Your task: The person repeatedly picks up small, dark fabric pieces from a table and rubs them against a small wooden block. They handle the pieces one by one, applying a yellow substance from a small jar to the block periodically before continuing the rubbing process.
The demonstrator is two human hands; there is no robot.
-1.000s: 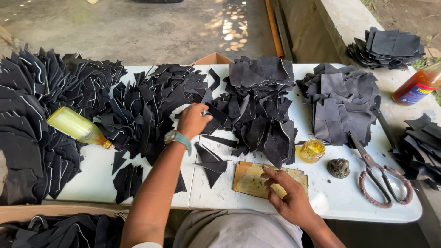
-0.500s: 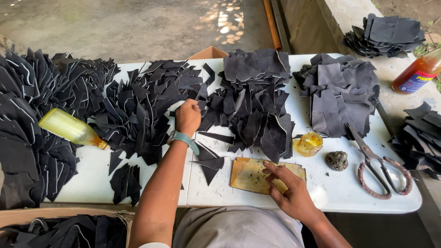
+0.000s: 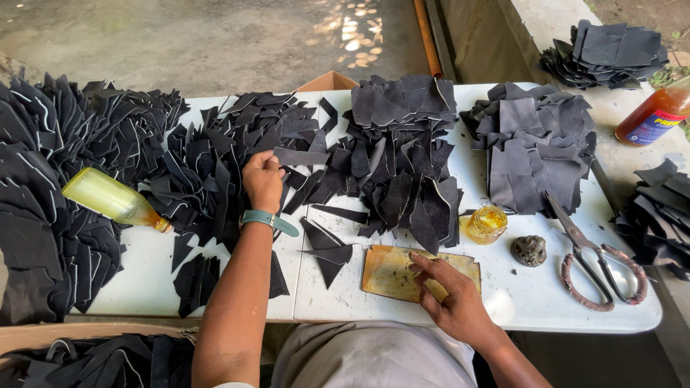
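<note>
At far left a heap of black scraps (image 3: 43, 215) runs off the frame edge, and a yellow bottle (image 3: 115, 199) lies on its side against it, its neck on the white table (image 3: 553, 302). Next, the left hand (image 3: 263, 179), a teal watch (image 3: 262, 218) on its wrist, is closed in a fist on a black strip (image 3: 302, 156) at the edge of the middle pile (image 3: 215, 165); how much of the strip it grips is hidden by the knuckles. Half a second ago this hand sat slightly further right and higher in the pile. The right hand (image 3: 453, 298) lies flat, fingers loosely spread, on a tan board (image 3: 392, 271), holding nothing, as before. Beyond stand a small yellow jar (image 3: 486, 224), a dark lump (image 3: 528, 251) hard to identify, and rusty shears (image 3: 593, 262). An orange bottle (image 3: 658, 113) is cut off at the right edge.
</note>
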